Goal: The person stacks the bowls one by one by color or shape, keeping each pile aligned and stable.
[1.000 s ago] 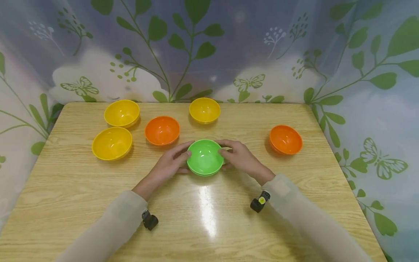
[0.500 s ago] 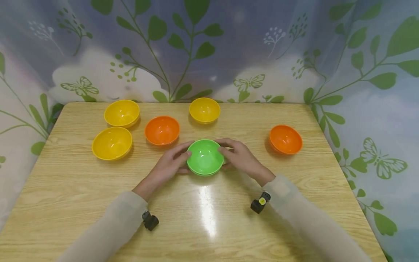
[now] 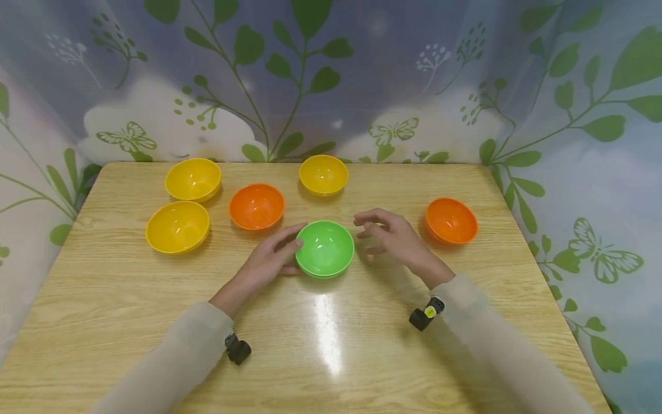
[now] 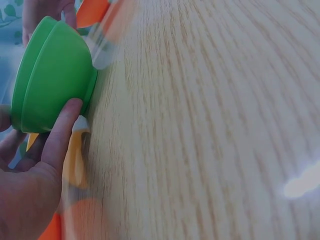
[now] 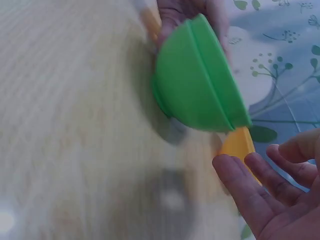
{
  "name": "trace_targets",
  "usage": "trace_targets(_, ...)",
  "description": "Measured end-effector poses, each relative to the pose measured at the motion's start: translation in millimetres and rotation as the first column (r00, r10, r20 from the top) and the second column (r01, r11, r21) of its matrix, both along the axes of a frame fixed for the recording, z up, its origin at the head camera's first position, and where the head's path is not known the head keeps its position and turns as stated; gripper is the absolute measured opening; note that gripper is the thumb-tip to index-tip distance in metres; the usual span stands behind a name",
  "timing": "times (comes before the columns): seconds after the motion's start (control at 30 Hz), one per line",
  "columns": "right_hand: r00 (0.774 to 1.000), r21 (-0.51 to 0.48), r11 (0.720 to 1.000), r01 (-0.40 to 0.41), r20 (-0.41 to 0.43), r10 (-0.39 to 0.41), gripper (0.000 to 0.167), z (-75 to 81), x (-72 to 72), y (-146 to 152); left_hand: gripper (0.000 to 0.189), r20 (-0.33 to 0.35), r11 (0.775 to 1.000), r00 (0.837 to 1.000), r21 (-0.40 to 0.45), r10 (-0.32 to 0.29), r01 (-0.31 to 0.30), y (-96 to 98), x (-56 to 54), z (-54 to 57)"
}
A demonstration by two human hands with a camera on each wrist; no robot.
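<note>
One left hand (image 3: 266, 253): curled around the side of the green bowls (image 3: 324, 250), with thumb at the rim.
Right hand (image 3: 395, 237): loosely open, holding nothing, just beside the green bowls without touching.
Green bowls: upright, one inside another, near the middle of the table (image 3: 289, 345).
Nesting: seemingly done for green; not done for two orange bowls (image 3: 257, 207) and three yellow bowls (image 3: 178, 227), all standing singly.
Change: released by the right hand since half a second ago.

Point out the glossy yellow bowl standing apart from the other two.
The round yellow bowl at the back, directly behind the stacked round green bowls; the other two yellow bowls sit close together farther left.
</note>
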State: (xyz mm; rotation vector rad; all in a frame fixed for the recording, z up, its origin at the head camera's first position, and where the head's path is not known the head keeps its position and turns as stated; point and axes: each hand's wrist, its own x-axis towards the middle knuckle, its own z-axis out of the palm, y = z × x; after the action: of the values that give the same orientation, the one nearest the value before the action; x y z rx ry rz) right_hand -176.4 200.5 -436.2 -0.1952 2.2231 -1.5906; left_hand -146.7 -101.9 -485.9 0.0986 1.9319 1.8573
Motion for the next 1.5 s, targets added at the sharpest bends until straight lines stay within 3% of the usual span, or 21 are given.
trace_targets(0.37, 0.999, 0.036, 0.999, 0.02, -0.033, -0.019, 0.039, 17.4, -11.1, 33.3, 0.054, -0.003, 1.0, 1.0, 0.008, 0.0, 0.0, -0.7, 0.5, 0.9)
trace_targets(0.87, 0.994, 0.078, 0.991, 0.105, -0.052, -0.101, 0.047, 43.9, -12.6, 77.8, 0.053, 0.01, 1.0, 1.0, 0.02, 0.005, -0.005, -0.1, -0.5, -0.3)
trace_targets(1.1, 0.989, 0.166, 0.977, 0.135, -0.09, -0.121, 0.05, 47.5, -14.0, 97.8, 0.053, 0.005, 1.0, 1.0, 0.022, 0.002, -0.002, 0.3, -0.4, -0.5)
trace_targets(1.5, 0.971, 0.14, 0.965, 0.221, -0.124, -0.204, 0.051, 45.5, -16.1, 132.1, 0.053, 0.006, 1.0, 1.0, 0.029, 0.002, -0.002, 0.0, -0.4, 0.7)
